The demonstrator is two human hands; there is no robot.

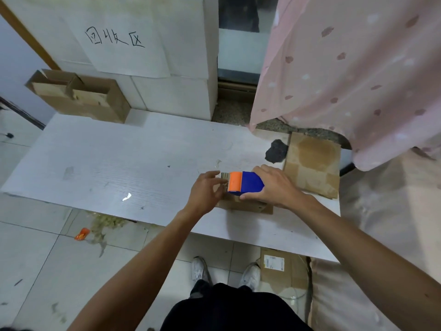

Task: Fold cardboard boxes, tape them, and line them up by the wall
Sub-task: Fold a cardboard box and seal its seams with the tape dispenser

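Observation:
A blue and orange tape dispenser (245, 183) sits on top of a small brown cardboard box (245, 206) near the front right of the white table (107, 168). My right hand (276, 185) grips the dispenser from its right side. My left hand (207, 189) is at the box's left end, its fingertips at the tape end by the orange blade; whether they pinch it is unclear. Most of the small box is hidden under both hands.
A flattened stained cardboard piece (312, 163) and a dark lump (276, 151) lie at the table's right. An open cardboard box (78, 96) stands at the back left beside stacked white boxes (152, 53). A pink curtain (353, 68) hangs right. Flat cardboard (284, 268) lies on the floor.

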